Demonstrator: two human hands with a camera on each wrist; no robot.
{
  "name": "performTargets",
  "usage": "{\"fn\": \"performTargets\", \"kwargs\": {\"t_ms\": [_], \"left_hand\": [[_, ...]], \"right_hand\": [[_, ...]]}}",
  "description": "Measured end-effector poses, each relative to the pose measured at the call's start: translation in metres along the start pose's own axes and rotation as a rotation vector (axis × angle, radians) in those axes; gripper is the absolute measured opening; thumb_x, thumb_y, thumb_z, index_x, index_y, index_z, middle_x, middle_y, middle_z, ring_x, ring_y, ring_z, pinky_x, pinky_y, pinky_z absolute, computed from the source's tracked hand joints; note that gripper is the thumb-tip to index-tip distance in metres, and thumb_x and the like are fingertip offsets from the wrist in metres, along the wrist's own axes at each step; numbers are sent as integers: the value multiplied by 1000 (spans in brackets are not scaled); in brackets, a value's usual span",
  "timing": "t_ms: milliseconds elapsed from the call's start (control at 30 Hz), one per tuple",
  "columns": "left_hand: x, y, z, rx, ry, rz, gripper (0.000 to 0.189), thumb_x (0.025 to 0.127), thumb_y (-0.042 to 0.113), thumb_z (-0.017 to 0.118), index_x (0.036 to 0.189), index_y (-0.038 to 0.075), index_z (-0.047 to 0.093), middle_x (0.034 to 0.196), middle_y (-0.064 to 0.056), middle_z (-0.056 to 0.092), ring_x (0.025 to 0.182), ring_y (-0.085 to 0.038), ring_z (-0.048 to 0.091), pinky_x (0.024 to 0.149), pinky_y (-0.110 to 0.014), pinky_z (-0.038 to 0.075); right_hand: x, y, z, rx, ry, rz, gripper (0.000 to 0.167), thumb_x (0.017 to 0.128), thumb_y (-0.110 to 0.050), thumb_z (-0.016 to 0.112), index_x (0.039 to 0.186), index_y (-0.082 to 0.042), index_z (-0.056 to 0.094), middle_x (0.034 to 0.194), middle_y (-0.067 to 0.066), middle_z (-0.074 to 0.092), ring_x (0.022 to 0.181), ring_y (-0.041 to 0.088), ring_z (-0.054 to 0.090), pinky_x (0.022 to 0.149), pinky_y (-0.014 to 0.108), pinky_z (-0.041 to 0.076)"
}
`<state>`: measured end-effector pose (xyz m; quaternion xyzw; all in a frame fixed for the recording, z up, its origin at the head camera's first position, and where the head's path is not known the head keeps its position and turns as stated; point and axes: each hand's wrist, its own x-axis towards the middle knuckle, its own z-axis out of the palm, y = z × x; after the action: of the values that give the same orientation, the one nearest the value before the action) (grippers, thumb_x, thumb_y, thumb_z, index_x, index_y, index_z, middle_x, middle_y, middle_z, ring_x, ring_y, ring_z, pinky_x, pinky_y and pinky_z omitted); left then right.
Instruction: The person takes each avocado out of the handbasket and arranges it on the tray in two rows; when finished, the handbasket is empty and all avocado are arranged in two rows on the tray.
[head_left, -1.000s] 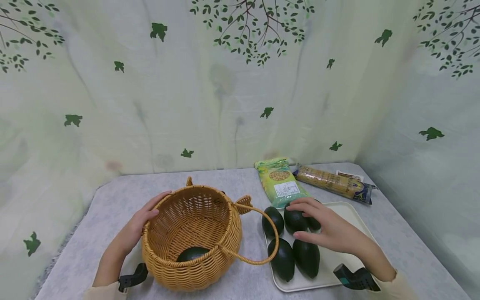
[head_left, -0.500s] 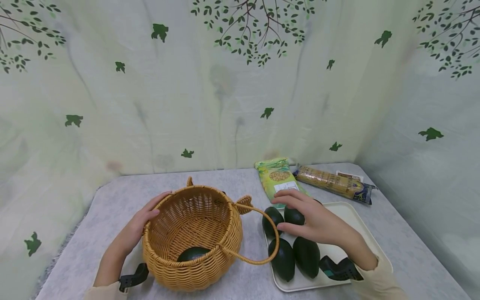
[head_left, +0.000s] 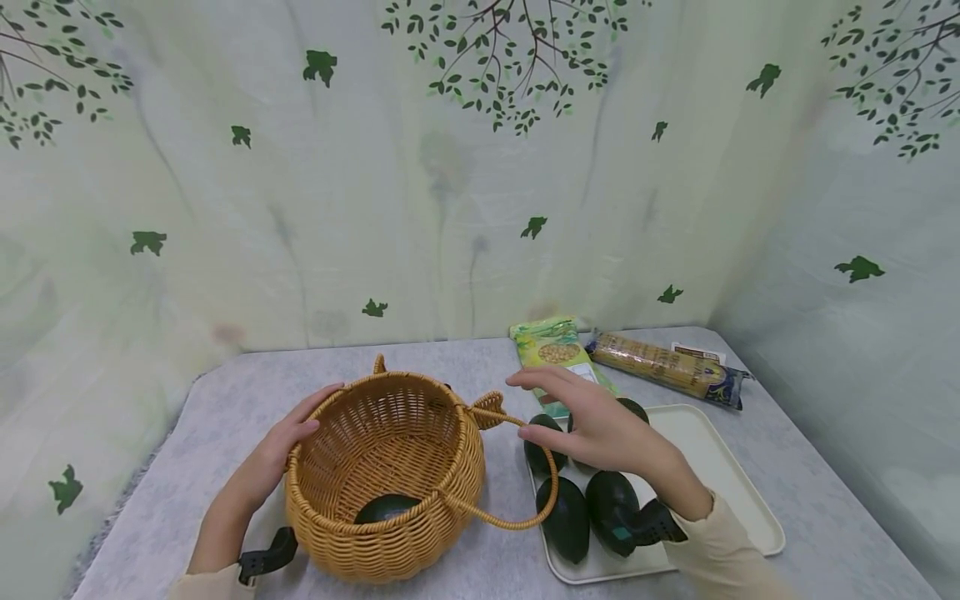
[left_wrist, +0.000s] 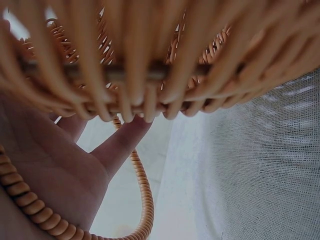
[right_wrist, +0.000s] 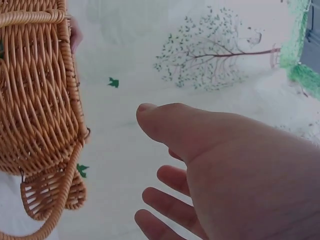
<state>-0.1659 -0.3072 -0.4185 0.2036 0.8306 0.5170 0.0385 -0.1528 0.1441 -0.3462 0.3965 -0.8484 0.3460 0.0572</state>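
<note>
The round wicker basket [head_left: 450, 533], tilted toward me, holds one dark green avocado [head_left: 386, 507] at its near side. My left hand [head_left: 262, 458] grips the basket's left rim, thumb over the edge; the left wrist view has its palm [left_wrist: 55, 155] against the weave, with a handle loop [left_wrist: 145, 195] hanging across it. Fingers spread and holding nothing, my right hand [head_left: 600, 421] hovers over the white tray's left part, its fingertips near the basket's right handle [head_left: 517, 523]. Below it lie several avocados [head_left: 567, 518], some partly hidden by the hand and wrist.
The white tray [head_left: 705, 442] stands right of the basket. Behind it lie a green-yellow packet [head_left: 551, 342] and a long pack of what looks like pasta [head_left: 660, 365]. A leaf-printed curtain [head_left: 450, 208] backs the grey table [head_left: 240, 392].
My right hand has moved left across the tray, from over the rear avocados toward the basket's right handle. The left hand and the basket have stayed in place.
</note>
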Motion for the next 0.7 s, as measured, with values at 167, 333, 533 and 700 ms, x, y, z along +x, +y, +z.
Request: {"fn": "performTargets", "kwargs": {"t_ms": [167,333,533,700], "left_hand": [[-2,-1,1,-8,-7,-7,51,113,28,30,164,23,28,166,-16,28,134,12,36,98,-22,45],[0,1,0,-3,-1,-7,51,113,28,31,164,23,29,166,-16,28,135,11,34,98,-21,44],[2,3,-1,15,6,-10,51,113,29,31,164,24,29,166,-15,29,136,11,33,99,-19,42],[1,1,-1,24,3,-16,51,113,30,30,164,24,30,166,-14,29,136,11,32,99,-18,40]], "right_hand": [[10,-5,6,35,-26,-4,52,100,-31,70,148,-24,52,147,-3,54,131,14,56,100,37,53],[21,-7,11,61,-41,-24,51,100,-31,69,148,-24,52,146,-3,55,130,19,57,100,36,53],[31,-7,20,75,-47,-47,52,100,-30,70,148,-21,53,146,-4,54,127,23,58,98,32,53],[36,-9,29,102,-78,-52,51,100,-30,69,147,-15,53,145,0,54,120,23,61,96,38,55]]}}
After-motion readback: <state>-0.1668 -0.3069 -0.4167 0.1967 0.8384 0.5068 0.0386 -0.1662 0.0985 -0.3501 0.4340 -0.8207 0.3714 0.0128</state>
